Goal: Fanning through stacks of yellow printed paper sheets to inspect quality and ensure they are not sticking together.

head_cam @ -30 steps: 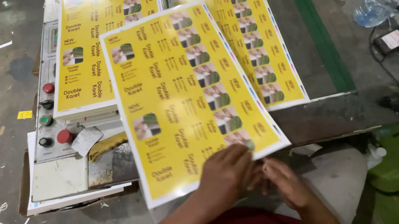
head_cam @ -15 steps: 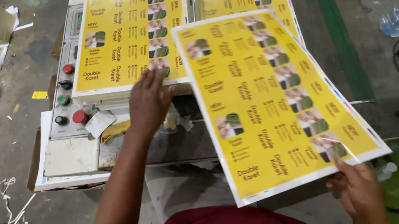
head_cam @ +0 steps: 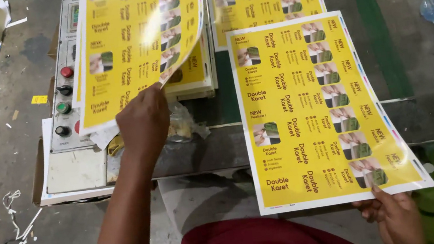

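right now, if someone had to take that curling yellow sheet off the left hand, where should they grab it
Probably the near bottom edge of the curling yellow sheet, just beside the left hand, coming from the near left. That edge is lifted clear of the stack of printed sheets and of the control panel, so fingers can pinch both faces. The far end bows upward and would flop.

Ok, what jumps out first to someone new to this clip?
Bright yellow printed sheets fill the view. The right hand grips one flat yellow sheet by its near edge at lower right. The left hand lifts a curling sheet off the stack on the machine, beside its control panel.
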